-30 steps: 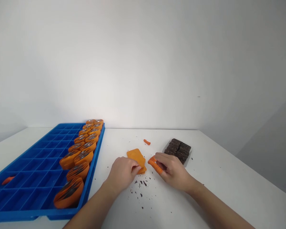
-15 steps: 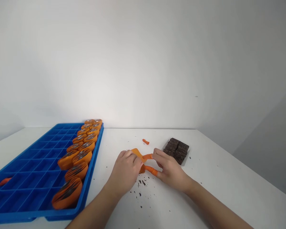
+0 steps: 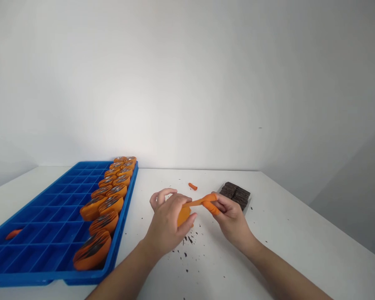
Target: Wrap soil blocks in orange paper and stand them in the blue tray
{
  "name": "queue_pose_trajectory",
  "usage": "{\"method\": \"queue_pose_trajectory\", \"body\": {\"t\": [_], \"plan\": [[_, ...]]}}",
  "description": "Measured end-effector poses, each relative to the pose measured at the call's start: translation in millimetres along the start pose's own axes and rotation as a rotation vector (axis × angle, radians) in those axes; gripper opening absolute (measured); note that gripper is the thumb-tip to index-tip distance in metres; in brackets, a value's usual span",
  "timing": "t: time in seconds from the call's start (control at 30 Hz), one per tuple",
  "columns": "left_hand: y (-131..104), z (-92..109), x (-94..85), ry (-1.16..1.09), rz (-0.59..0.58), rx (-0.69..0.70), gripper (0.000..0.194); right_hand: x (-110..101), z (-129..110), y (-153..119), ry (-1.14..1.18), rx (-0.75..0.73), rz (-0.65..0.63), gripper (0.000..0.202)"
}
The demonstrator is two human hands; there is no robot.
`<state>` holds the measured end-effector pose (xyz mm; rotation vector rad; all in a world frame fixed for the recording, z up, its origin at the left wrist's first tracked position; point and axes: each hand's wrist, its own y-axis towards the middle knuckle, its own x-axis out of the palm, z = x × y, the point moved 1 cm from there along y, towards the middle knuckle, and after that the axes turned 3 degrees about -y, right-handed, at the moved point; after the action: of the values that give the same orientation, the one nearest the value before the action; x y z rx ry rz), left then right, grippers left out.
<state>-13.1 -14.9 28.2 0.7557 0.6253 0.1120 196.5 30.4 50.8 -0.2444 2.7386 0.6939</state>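
Note:
My left hand point(image 3: 164, 227) curls around a folded orange bundle point(image 3: 183, 216), its thumb and index finger on either side and the other fingers lifted. An orange strip point(image 3: 194, 203) stretches from that bundle toward my right hand point(image 3: 234, 221). The right thumb and index finger wear orange finger cots point(image 3: 211, 208) and pinch the strip's far end. Much of the bundle is hidden behind the left hand, so its contents do not show. Dark crumbs point(image 3: 190, 239) lie on the white table just below the bundle.
A blue compartment tray point(image 3: 50, 276) at the left holds orange-wrapped rolls point(image 3: 93, 251) along its right side and a small orange piece point(image 3: 13, 234). Dark brown ridged sticks point(image 3: 237, 196) fill a shallow container behind my right hand. A loose orange finger cot point(image 3: 193, 186) lies farther back.
My right hand has moved right and its fingertips have come together on the orange strip, which is now drawn out. The left hand has turned, with its thumb now showing.

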Motion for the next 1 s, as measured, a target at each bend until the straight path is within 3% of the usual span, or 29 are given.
{"method": "queue_pose_trajectory", "body": {"t": [0.13,0.27,0.47,0.57,0.67,0.8,1.0], "plan": [[-5.2,-1.2,7.5,-0.35,0.079,-0.187,0.024,5.0,-4.6,-1.9,0.348,0.228,-0.001,0.05],[-5.3,2.0,7.5,-0.51,0.061,-0.185,0.027,15.5,-2.1,-8.3,0.426,0.284,-0.064,0.051],[-4.6,2.4,2.3,-0.54,0.058,-0.152,0.028,20.4,1.5,-12.4,0.349,0.275,-0.149,0.05],[-5.9,1.3,1.5,-0.547,-0.004,-0.114,0.032,16.0,-4.2,-10.4,0.318,0.213,-0.197,0.043],[-5.1,1.3,-1.5,-0.555,-0.069,-0.076,0.025,12.7,-8.3,-9.1,0.297,0.175,-0.247,0.043],[-0.6,2.6,-9.3,-0.537,-0.069,-0.018,0.022,10.9,-7.3,-9.1,0.225,0.148,-0.245,0.043],[1.5,4.1,-13.8,-0.666,-0.15,-0.1,0.028,9.9,-6.5,-10.4,0.226,0.139,-0.238,0.042]]}}
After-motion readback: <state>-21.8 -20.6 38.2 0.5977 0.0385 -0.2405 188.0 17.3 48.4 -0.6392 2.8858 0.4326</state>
